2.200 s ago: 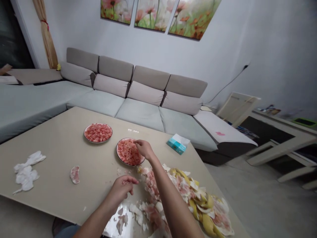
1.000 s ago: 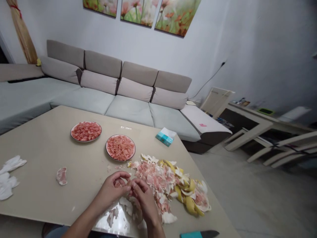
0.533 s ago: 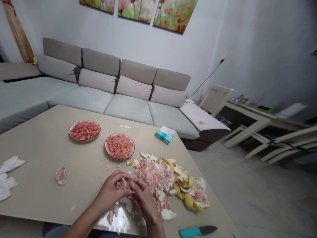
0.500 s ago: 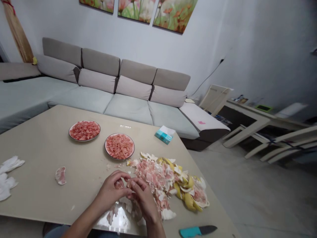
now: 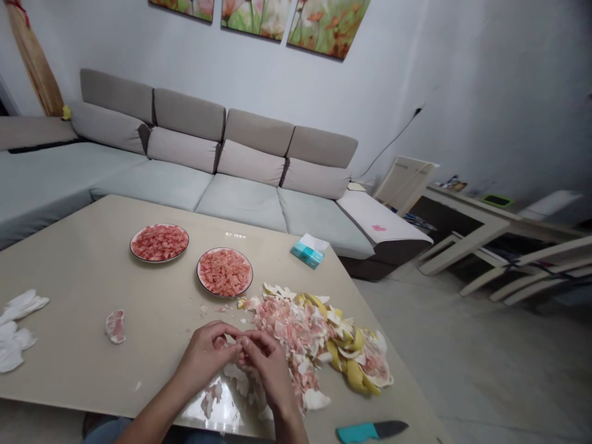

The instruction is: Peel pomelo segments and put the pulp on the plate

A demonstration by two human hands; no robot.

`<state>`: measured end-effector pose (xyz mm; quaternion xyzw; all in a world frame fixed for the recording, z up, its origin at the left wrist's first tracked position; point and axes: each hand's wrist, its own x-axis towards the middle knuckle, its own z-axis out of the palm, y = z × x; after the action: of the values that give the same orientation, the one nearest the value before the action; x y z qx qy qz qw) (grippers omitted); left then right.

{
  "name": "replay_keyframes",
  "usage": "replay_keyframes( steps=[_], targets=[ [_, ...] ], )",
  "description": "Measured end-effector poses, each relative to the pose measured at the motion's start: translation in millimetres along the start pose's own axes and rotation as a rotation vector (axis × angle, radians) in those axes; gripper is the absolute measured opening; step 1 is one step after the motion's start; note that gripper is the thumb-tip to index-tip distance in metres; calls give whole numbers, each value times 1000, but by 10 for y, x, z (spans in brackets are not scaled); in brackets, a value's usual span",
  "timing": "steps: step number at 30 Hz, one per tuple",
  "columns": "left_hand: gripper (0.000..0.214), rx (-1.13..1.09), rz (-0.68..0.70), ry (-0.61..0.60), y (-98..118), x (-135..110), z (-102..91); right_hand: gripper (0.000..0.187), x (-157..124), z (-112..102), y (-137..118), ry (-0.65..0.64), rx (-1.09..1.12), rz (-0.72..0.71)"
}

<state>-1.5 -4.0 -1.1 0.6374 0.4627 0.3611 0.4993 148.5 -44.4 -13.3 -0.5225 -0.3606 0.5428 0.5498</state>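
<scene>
My left hand [image 5: 201,356] is curled around a pink pomelo segment [image 5: 219,341], mostly hidden by the fingers. My right hand [image 5: 269,365] meets it at the fingertips, thumb and forefinger pinched on the same piece. Just right of my hands lies a heap of pale pink membrane scraps [image 5: 289,327], with thick yellow pomelo peel [image 5: 358,375] beyond it. Another pomelo segment [image 5: 115,327], partly covered in white skin, rests alone to the left. Two dark-rimmed plates hold pink pulp pieces: the nearer pulp [image 5: 225,272] and the farther pulp [image 5: 160,242].
A knife [image 5: 370,430] with a turquoise handle lies at the near right of the table [image 5: 83,277]. White crumpled tissues [image 5: 16,330] are at the left edge. A blue tissue pack [image 5: 309,251] sits at the far right corner. Behind stands a grey sofa [image 5: 245,188].
The fingertips of both hands have shifted slightly against each other on the pomelo segment. The view has moved a little; the plates, heap and knife stay where they were.
</scene>
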Motion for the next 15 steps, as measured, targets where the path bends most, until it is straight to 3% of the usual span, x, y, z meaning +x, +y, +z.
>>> replay_keyframes(
  steps=[15],
  targets=[
    [24,-156,-82,-35,-11,52,-15,32,32,46,-20,47,-9,-80]
  ],
)
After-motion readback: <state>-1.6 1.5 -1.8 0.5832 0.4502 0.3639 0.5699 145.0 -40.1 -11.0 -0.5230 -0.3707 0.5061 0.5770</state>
